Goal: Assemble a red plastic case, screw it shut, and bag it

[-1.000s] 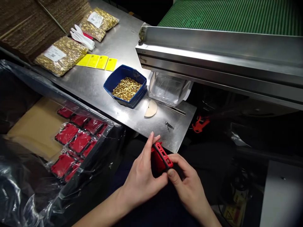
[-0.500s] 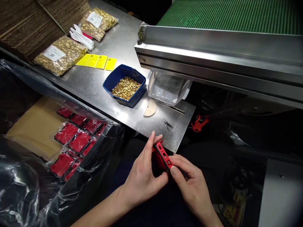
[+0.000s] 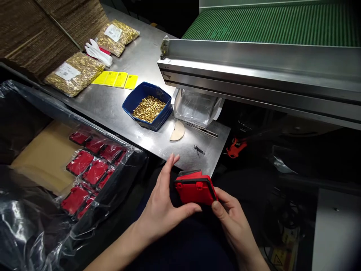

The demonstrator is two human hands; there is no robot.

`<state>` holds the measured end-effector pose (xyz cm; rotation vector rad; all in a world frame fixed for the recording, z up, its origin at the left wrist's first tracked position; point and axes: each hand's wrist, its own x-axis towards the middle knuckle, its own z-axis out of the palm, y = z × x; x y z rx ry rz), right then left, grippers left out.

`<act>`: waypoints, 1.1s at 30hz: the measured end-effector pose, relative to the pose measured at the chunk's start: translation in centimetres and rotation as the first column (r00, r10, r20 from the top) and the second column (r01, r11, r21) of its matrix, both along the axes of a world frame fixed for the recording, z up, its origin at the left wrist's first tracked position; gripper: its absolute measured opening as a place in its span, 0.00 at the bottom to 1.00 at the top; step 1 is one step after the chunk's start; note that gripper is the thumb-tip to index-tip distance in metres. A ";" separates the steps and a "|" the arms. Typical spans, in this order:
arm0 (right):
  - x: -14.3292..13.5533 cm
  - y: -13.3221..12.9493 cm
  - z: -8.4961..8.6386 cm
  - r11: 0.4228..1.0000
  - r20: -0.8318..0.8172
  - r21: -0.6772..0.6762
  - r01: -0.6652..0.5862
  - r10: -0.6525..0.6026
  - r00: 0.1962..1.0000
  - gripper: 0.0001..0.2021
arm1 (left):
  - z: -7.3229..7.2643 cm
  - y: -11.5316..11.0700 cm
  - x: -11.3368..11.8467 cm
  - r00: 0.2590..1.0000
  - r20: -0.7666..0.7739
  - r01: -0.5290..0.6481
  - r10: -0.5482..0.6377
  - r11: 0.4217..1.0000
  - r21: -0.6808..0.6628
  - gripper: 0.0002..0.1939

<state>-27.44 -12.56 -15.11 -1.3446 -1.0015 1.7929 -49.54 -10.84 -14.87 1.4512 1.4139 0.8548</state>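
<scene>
A red plastic part with black edging [image 3: 196, 190] is held above my lap, its broad red face toward me. My right hand [image 3: 229, 212] pinches its right end between thumb and fingers. My left hand [image 3: 166, 203] is beside the left end, fingers spread upward and thumb stretched under the lower edge; whether the thumb touches the part is unclear. Beyond my hands, a nail clipper [image 3: 199, 149], a pale round disc [image 3: 177, 131] and a blue bin of small brass pieces [image 3: 170, 113] are on the metal table [image 3: 113, 109].
A plastic-lined box [image 3: 42, 154] at left holds several bagged red parts [image 3: 79, 162]. Bags of brass pieces [image 3: 80, 73], white gloves [image 3: 97, 52] and yellow cards [image 3: 120, 79] lie farther back. The green conveyor [image 3: 270, 24] has a metal rail [image 3: 254, 77] above a clear-lined bin [image 3: 195, 108].
The red part has turned from its narrow edge to its broad face. My left hand has shifted left and opened away from it; my right hand has moved slightly right, still holding it.
</scene>
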 end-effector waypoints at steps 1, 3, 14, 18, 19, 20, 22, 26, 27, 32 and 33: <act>0.2 -0.3 -0.3 0.998 -0.062 -0.016 0.054 -0.055 0.997 0.19 | 0.0 0.1 -0.3 0.998 0.061 -0.019 0.022 0.999 -0.047 0.64; 0.5 -0.8 -0.8 0.986 -0.186 -0.074 0.148 -0.160 0.970 0.19 | 0.1 0.2 -0.6 0.975 0.220 -0.010 0.042 0.989 -0.147 0.59; 0.7 -0.9 -1.3 0.884 -0.390 -0.333 0.328 -0.446 0.806 0.16 | 1.0 0.0 0.3 0.916 0.393 0.037 0.083 0.957 -0.288 0.34; 0.6 -0.9 -1.6 0.889 -0.420 -0.335 0.312 -0.437 0.796 0.15 | 1.1 0.0 0.5 0.915 0.389 0.007 0.103 0.963 -0.271 0.34; 0.6 -0.8 -1.6 0.891 -0.426 -0.335 0.306 -0.433 0.794 0.16 | 1.2 0.0 0.5 0.917 0.384 0.002 0.105 0.964 -0.267 0.34; 0.6 -0.8 -1.7 0.895 -0.434 -0.333 0.297 -0.425 0.794 0.16 | 1.2 0.0 0.5 0.920 0.378 -0.002 0.107 0.964 -0.267 0.34; 0.6 -0.8 -1.8 0.906 -0.447 -0.319 0.279 -0.404 0.798 0.16 | 1.4 0.0 0.4 0.923 0.370 -0.004 0.106 0.964 -0.267 0.34; 0.6 -1.0 -2.1 0.940 -0.412 -0.213 0.265 -0.333 0.848 0.17 | 1.7 0.3 0.4 0.874 0.469 0.028 0.128 0.950 -0.311 0.29; 0.6 -1.0 -2.1 0.951 -0.383 -0.166 0.260 -0.305 0.872 0.17 | 1.7 0.4 0.5 0.847 0.508 0.026 0.157 0.942 -0.336 0.27; 0.3 -0.6 -1.5 0.984 -0.081 0.153 0.086 -0.075 0.994 0.20 | 1.3 1.2 1.5 0.741 0.593 -0.012 0.316 0.888 -0.459 0.17; 0.2 -0.5 -1.2 0.977 -0.008 0.208 0.038 -0.037 0.999 0.20 | 1.3 1.2 1.7 0.740 0.587 -0.018 0.327 0.883 -0.469 0.17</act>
